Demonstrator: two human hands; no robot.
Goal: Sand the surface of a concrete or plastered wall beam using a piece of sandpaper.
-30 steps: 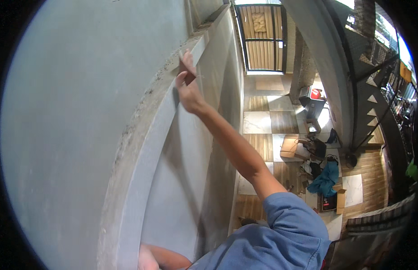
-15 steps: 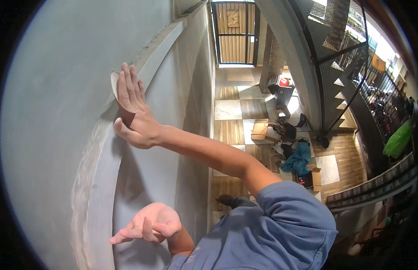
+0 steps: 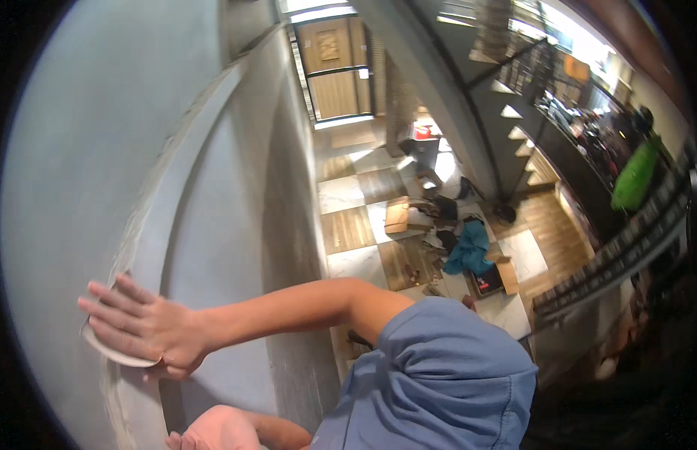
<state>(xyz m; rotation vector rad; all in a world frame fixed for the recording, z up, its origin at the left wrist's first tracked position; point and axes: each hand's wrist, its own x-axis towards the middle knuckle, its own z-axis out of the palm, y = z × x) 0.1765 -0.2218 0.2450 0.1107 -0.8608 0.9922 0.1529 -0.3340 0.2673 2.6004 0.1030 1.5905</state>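
Note:
With fingers spread, my right hand [image 3: 142, 322] presses flat against the ledge of the grey wall. Under its palm is a thin, curved sheet with a pale edge [image 3: 123, 358], which looks like sandpaper; most of it is hidden by the hand. The ledge [image 3: 142, 251] is a raised band with a rough, pale seam running along it. My left hand [image 3: 221, 429] is low in the view, beside the wall, with its palm turned up and fingers loosely bent. Nothing shows in it, though the lower edge cuts off part of it.
Far below lies a checkered tile floor [image 3: 341, 229]. On it are a cardboard box [image 3: 396, 214], a teal cloth [image 3: 468, 247] and an open box [image 3: 507, 274]. A wooden door [image 3: 333, 67] stands at the far end. A staircase [image 3: 506, 124] and a green bag [image 3: 635, 176] are to the right.
My right hand has slid down the ledge toward me with the sheet, and its fingers now point left. My left hand has dropped lower, partly out of view. The view has shifted.

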